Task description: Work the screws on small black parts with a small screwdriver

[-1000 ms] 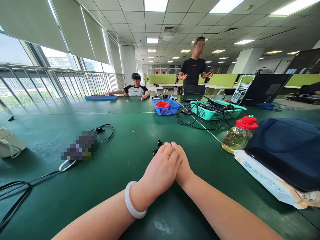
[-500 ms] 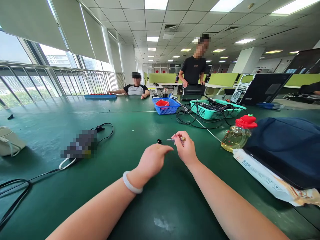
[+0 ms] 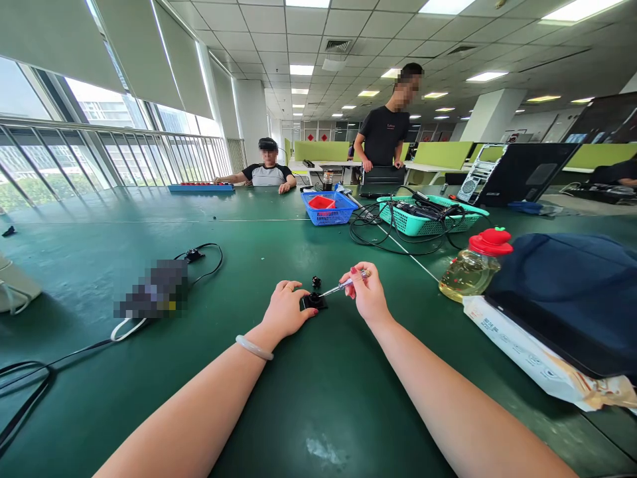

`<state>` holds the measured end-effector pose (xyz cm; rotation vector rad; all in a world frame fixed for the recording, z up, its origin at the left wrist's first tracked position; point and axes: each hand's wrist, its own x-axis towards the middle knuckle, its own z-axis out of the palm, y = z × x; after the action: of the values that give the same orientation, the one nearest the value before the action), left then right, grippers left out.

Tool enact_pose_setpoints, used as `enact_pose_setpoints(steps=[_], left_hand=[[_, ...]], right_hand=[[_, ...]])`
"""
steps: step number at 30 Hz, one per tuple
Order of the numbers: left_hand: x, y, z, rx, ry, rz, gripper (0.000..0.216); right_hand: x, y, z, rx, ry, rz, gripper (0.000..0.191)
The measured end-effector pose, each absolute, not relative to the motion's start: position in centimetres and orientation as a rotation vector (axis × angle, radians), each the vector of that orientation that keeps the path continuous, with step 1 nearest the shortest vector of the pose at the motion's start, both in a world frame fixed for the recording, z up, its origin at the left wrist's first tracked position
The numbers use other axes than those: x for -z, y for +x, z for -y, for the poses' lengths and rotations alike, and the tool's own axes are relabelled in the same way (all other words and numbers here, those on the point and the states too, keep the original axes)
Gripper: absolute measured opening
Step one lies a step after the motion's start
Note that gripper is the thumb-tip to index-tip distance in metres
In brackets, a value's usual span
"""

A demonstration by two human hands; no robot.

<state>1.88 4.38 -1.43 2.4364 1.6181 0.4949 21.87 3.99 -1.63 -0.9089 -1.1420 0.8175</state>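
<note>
My left hand [image 3: 286, 307] rests on the green table [image 3: 298, 411], its fingers pressed against the left side of a small black square part [image 3: 313, 301]. My right hand [image 3: 367, 290] pinches a thin screwdriver [image 3: 343, 285] with a clear handle. The tool slants down to the left, and its tip meets the top of the black part. A second tiny black piece [image 3: 315, 281] lies just behind the part. A pale bangle circles my left wrist.
A blurred device [image 3: 152, 299] with black and white cables lies left. A red-capped bottle of yellow liquid [image 3: 475, 269], a dark blue bag [image 3: 572, 299] and a white packet [image 3: 527, 358] sit right. Blue basket [image 3: 328, 211] and teal basket [image 3: 428, 219] stand behind. Two people are at the far end.
My hands, clasped together a second ago, have parted. The left hand moved onto the black part, and the right hand brought the screwdriver tip down to it.
</note>
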Motion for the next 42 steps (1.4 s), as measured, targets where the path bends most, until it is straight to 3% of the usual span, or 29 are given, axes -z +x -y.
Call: enact_pose_setpoints(steps=[28,42], left_hand=[[2.4,1.7,-4.7,-0.542,2.431,-1.518,0.032],[2.1,1.7,-4.6,-0.549,2.439,-1.524,0.031]], right_hand=[[3.2,22.4,-4.9,-0.876,-1.035,1.176,0.052],[3.1,22.4,-4.4,-0.878,-0.937,1.345,0.042]])
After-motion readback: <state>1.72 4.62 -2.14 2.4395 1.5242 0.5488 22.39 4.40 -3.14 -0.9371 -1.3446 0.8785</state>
